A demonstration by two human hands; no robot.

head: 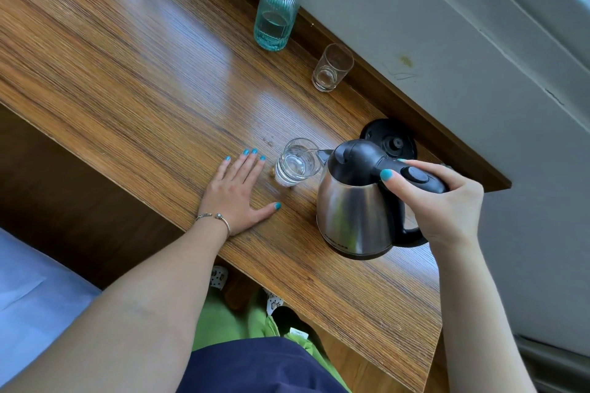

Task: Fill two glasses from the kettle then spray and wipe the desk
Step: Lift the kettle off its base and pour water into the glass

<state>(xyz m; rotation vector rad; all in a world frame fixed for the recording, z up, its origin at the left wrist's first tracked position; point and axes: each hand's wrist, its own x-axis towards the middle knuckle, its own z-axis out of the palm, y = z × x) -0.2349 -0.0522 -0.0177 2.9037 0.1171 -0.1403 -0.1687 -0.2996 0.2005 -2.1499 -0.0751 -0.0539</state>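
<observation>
Presently my right hand point(447, 201) grips the tilted kettle point(354, 204), spout over the near glass point(295, 163); my left hand point(238, 188), spread flat beside it, steadies me.

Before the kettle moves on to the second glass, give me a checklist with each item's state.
1. Right hand grips the kettle handle: ok.
2. Spout over the near glass, water landing inside: ok.
3. Near glass full enough to stop: not ok, partly filled.
4. Far glass upright and empty by the wall: ok.
5. Left hand flat on the desk, apart from the near glass: ok.
6. Water left in the kettle: cannot tell.
</observation>
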